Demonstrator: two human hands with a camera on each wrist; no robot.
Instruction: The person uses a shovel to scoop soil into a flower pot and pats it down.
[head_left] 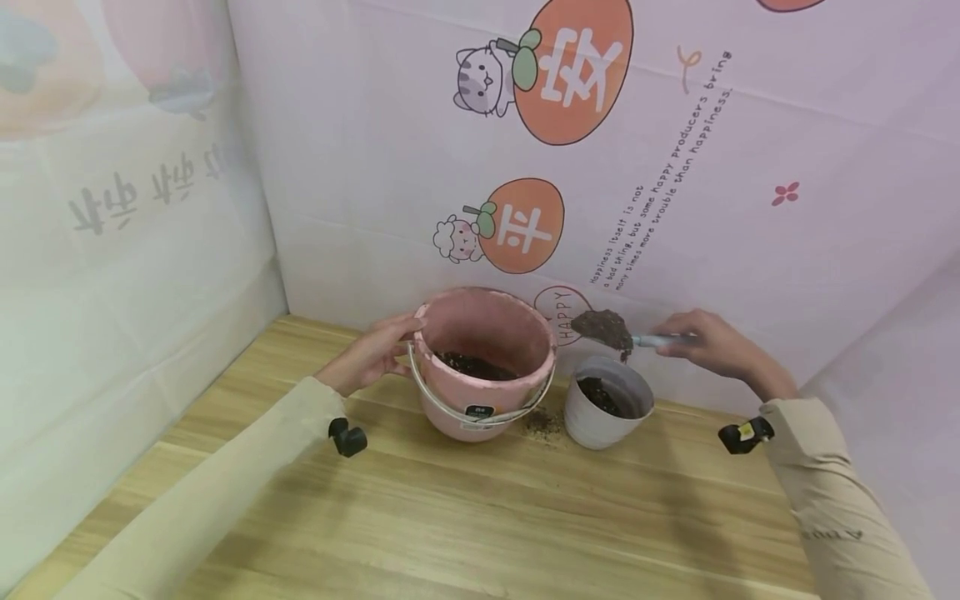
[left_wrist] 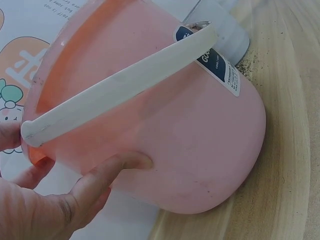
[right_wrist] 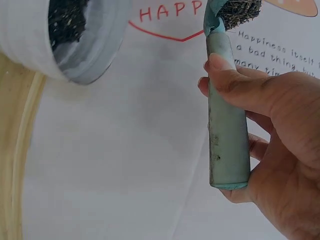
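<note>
A pink bucket (head_left: 480, 408) with a white handle (left_wrist: 115, 87) holds dark soil (head_left: 476, 364) low inside. My left hand (head_left: 380, 354) grips its left side, the thumb (left_wrist: 125, 161) against the outer wall and the fingers by the rim and handle end. My right hand (head_left: 708, 340) holds a small trowel by its blue-green handle (right_wrist: 228, 125). Heaped soil (head_left: 603, 327) covers the trowel's scoop, above the rim of a white pot (head_left: 600, 425), and a few crumbs hang below it. Some soil (head_left: 600, 396) also lies in the pot.
Spilled soil crumbs (head_left: 545, 425) lie on the wooden table (head_left: 450, 525) between bucket and pot. Close behind both containers stands a white printed sheet (head_left: 360, 167), and another sheet (head_left: 112, 292) rises along the left side.
</note>
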